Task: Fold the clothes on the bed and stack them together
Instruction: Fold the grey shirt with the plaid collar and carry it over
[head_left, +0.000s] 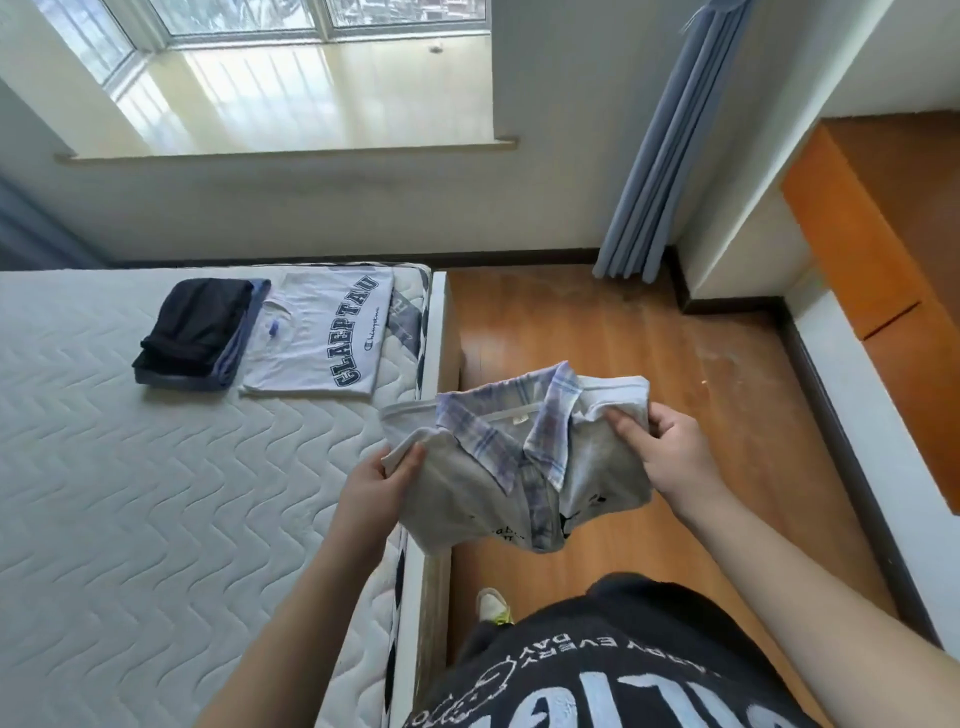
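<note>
**Third garment folded in the hands, not yet on the stack**

Head view. The landmark here is the bed (156, 467), a bare quilted mattress filling the left half of the picture. Just off its right edge, over the wooden floor (597, 338), the person holds a grey shirt with a plaid collar (519, 467) in the air, already gathered into a compact bundle with the collar on top. The left hand (384, 480) pinches the bundle's left corner between thumb and curled fingers. The right hand (660, 441) grips the right upper corner, thumb on top of the cloth and the other fingers wrapped behind it; the tips of those fingers are hidden by the fabric.

On the bed's far right corner lies a white printed T-shirt (322, 338), folded flat into a rectangle. Touching its left side sits a dark folded pile (197, 332), a black piece on top of a blue one.

As a judgement of progress: folding looks nearly finished, since no loose clothes show anywhere on the bed. What remains appears to be setting the grey shirt down and bringing the pieces into one stack, because the white T-shirt and the dark pile lie side by side rather than on top of each other. Whether the grey shirt's fold is neat underneath cannot be told.
</note>
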